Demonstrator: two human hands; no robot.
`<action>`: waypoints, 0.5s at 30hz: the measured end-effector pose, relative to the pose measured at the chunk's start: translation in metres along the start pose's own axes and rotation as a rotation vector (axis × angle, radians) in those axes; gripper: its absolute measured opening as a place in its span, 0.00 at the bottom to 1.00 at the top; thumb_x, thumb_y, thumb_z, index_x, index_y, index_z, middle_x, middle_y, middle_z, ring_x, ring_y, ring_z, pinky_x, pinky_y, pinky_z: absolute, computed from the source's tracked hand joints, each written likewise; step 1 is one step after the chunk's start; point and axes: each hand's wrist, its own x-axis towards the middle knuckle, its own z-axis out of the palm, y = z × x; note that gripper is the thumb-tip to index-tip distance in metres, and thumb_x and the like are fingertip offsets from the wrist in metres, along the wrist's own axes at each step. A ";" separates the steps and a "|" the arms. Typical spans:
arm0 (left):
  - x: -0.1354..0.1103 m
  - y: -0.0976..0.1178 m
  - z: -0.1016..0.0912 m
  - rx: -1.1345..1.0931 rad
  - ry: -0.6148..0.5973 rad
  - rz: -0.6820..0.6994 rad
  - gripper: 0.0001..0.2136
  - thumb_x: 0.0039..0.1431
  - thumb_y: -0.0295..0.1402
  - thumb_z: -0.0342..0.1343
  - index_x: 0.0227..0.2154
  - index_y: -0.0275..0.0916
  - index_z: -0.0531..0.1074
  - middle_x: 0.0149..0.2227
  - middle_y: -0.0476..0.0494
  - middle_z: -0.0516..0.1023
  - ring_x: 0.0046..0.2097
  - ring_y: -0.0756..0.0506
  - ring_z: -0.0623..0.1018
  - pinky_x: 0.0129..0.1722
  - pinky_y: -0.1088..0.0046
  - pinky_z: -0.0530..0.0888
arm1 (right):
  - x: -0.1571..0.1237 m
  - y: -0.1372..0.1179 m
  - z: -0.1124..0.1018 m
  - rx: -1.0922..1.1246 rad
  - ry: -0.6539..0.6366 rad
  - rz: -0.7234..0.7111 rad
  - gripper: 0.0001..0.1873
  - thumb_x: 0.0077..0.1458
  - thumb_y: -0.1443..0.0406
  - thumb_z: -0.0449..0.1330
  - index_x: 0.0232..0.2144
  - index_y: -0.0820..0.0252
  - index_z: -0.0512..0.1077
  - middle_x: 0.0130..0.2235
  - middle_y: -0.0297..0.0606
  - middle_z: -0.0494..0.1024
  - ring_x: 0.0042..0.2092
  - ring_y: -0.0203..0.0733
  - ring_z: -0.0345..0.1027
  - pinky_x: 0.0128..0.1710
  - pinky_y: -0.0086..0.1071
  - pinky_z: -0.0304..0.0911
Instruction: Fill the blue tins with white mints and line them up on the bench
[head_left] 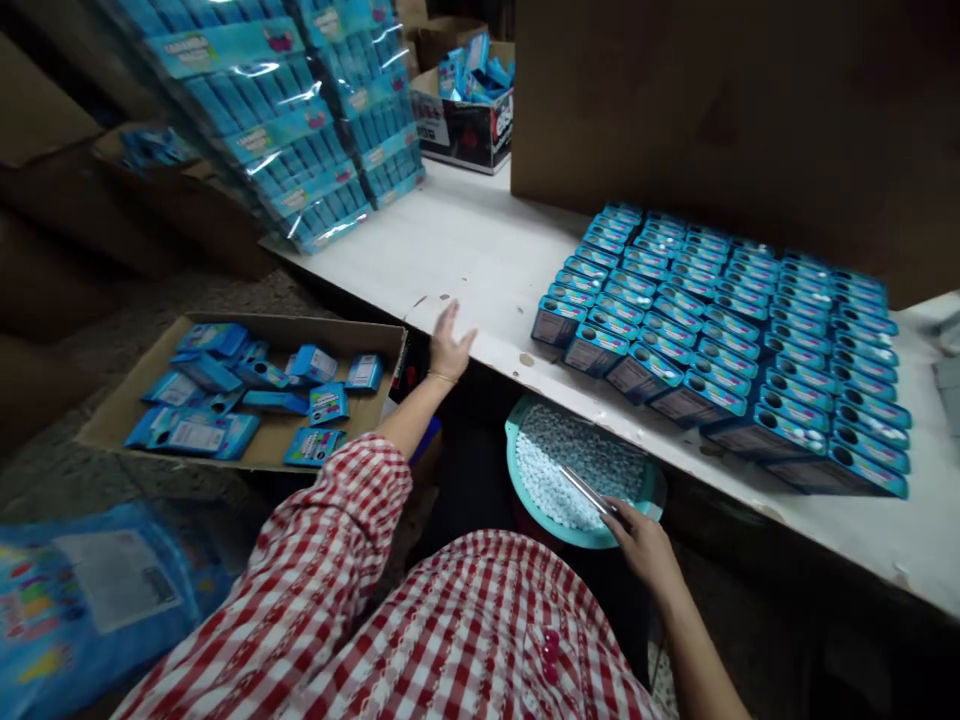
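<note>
While the right hand (641, 540) grips one metal tool (587, 490), the left hand (448, 345) is empty.

The tool lies between right thumb and fingers, its far end over one bowl (592, 539) of uncountable white pellets (551, 455); whether it touches them, I cannot tell. The left arm stretches forward, fingers spread, at the edge of one table (480, 235), where boxes (720, 330) stand in six columns.

Left hand (449, 348) extended, splayed; right hand (643, 540) gripping, right forearm (697, 640) slanting inward.
</note>
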 end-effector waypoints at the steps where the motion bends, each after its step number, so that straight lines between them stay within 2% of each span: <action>1: 0.001 -0.014 -0.031 0.088 0.082 -0.017 0.29 0.51 0.31 0.56 0.57 0.37 0.56 0.58 0.36 0.62 0.58 0.42 0.64 0.58 0.64 0.62 | 0.004 0.001 0.002 0.014 -0.012 -0.006 0.22 0.52 0.51 0.51 0.43 0.55 0.74 0.44 0.40 0.78 0.45 0.48 0.71 0.44 0.38 0.65; 3: 0.001 -0.045 -0.096 0.287 0.188 -0.130 0.28 0.51 0.30 0.55 0.56 0.35 0.57 0.56 0.35 0.63 0.58 0.42 0.64 0.59 0.65 0.60 | 0.013 0.005 0.007 0.032 -0.021 0.004 0.25 0.50 0.49 0.52 0.42 0.57 0.75 0.42 0.42 0.78 0.43 0.49 0.72 0.42 0.38 0.66; 4: 0.000 -0.060 -0.126 0.391 0.189 -0.229 0.27 0.50 0.30 0.56 0.54 0.34 0.59 0.54 0.35 0.65 0.57 0.42 0.66 0.58 0.65 0.61 | 0.018 0.008 0.010 0.031 -0.015 0.019 0.26 0.48 0.48 0.52 0.42 0.58 0.75 0.41 0.43 0.79 0.42 0.50 0.73 0.41 0.38 0.67; 6: -0.007 -0.088 -0.175 0.581 0.077 -0.458 0.25 0.48 0.30 0.57 0.51 0.31 0.62 0.51 0.33 0.68 0.54 0.40 0.68 0.56 0.64 0.63 | 0.028 0.014 0.017 0.011 -0.003 0.052 0.29 0.45 0.46 0.53 0.41 0.60 0.75 0.39 0.44 0.79 0.39 0.51 0.73 0.38 0.38 0.68; 8: -0.016 -0.112 -0.205 0.704 -0.128 -0.635 0.26 0.45 0.31 0.61 0.49 0.30 0.64 0.48 0.33 0.71 0.52 0.38 0.70 0.53 0.64 0.65 | 0.038 0.019 0.022 -0.017 -0.018 0.065 0.31 0.43 0.45 0.54 0.40 0.60 0.76 0.37 0.44 0.80 0.36 0.51 0.74 0.36 0.38 0.68; 9: -0.020 -0.121 -0.211 0.737 -0.222 -0.676 0.27 0.43 0.31 0.62 0.49 0.30 0.64 0.48 0.33 0.71 0.52 0.38 0.70 0.52 0.64 0.65 | 0.042 0.021 0.024 -0.026 -0.033 0.063 0.31 0.42 0.44 0.54 0.40 0.60 0.76 0.36 0.44 0.80 0.34 0.51 0.74 0.34 0.38 0.68; 11: -0.025 -0.135 -0.211 0.763 -0.341 -0.683 0.29 0.41 0.31 0.64 0.49 0.32 0.64 0.49 0.33 0.71 0.53 0.38 0.69 0.53 0.66 0.64 | 0.046 0.022 0.026 -0.029 -0.054 0.063 0.32 0.41 0.44 0.54 0.39 0.60 0.76 0.34 0.44 0.80 0.31 0.51 0.74 0.32 0.38 0.68; 15: -0.026 -0.151 -0.183 0.769 -0.433 -0.662 0.33 0.43 0.37 0.62 0.53 0.33 0.61 0.52 0.30 0.68 0.55 0.36 0.68 0.54 0.63 0.63 | 0.041 0.024 0.024 -0.019 -0.045 0.089 0.29 0.40 0.44 0.55 0.37 0.56 0.76 0.34 0.43 0.80 0.33 0.52 0.74 0.33 0.39 0.69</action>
